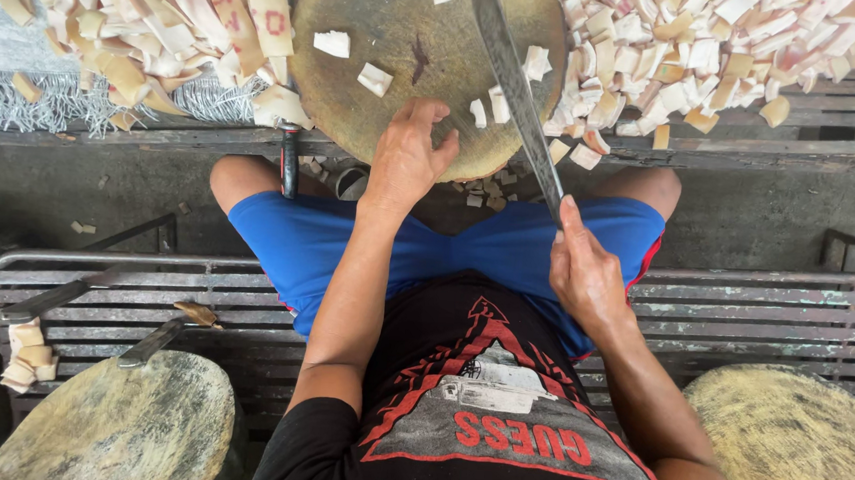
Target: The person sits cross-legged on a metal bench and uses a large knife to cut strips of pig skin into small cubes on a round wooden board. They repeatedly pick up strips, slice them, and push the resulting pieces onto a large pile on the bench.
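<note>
Two hands at round block (401,38). Right hand (585,276) clenched on knife (514,81); blade's long axis runs up and away across block's right side. Left hand (405,158) loose, fingers resting on block's near edge, holding nothing. Chips (374,79) lie just beyond left hand.

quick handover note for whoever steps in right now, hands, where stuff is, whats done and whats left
Left hand: open, resting on the near edge of the round wooden chopping block.
Right hand: gripping the long knife, whose blade lies angled across the block.
Done: a big pile of cut pale pieces right of the block; a few cut bits lie on it.
Left: uncut pale strips heaped left of the block.
</note>
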